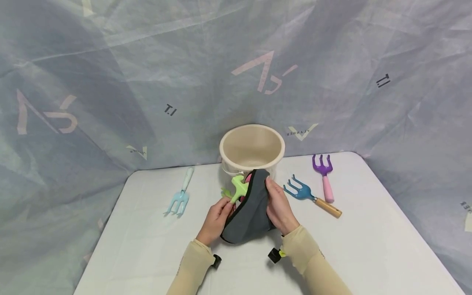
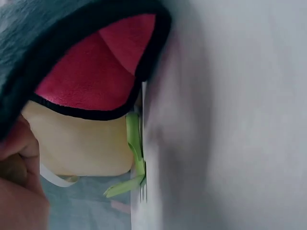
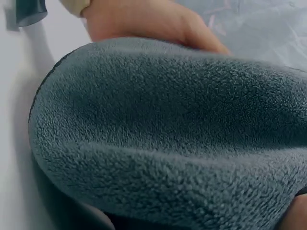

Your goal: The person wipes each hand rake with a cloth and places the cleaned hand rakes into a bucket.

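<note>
In the head view, my left hand [image 1: 216,219] pinches the lower end of a light green garden tool [image 1: 239,187], partly covered by a grey fleece cloth [image 1: 247,223]. The cloth has black edging and a pink lining [image 2: 91,79], which shows in the left wrist view. My right hand [image 1: 279,205] grips the cloth's upper right side, thumb near its top. Grey fleece fills most of the right wrist view, with that hand [image 3: 144,21] behind its upper edge. A second green piece [image 2: 135,139] lies low on the table, between cloth and bucket.
A beige bucket [image 1: 252,168] stands at the table's back edge, just beyond my hands. To the left lies a light blue hand fork [image 1: 180,198]. On the right are a blue fork with a wooden handle [image 1: 326,207] and a purple fork with a pink handle [image 1: 327,190].
</note>
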The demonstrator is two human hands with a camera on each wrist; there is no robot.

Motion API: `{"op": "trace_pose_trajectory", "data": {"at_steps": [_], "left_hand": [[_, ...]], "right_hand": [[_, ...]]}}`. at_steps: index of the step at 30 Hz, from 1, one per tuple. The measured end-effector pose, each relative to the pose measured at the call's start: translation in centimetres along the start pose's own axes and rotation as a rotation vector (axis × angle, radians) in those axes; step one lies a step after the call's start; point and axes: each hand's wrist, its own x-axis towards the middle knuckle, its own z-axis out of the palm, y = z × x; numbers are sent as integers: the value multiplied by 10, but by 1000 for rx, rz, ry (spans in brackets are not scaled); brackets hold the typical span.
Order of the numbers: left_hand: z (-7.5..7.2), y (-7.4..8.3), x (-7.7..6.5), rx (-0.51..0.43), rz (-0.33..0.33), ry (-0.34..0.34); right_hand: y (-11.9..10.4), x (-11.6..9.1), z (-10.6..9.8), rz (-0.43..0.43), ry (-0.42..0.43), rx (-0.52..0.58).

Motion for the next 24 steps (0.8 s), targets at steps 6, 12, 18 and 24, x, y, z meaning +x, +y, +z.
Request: {"op": "trace_pose_trajectory", "data": {"at_steps": [6,12,18,24], "left_hand": [[1,-24,-3,196,23,66],[-3,-26,-5,296,19,65],[-1,-26,-5,367,59,62],[1,-26,-4,457,108,72]], "right_hand": [[0,-2,7,34,-88,-57],[4,-3,13,-11,-161,-184],[11,-2,15,-90,-113,-305],[15,-1,12,-126,-96,-329]]}}
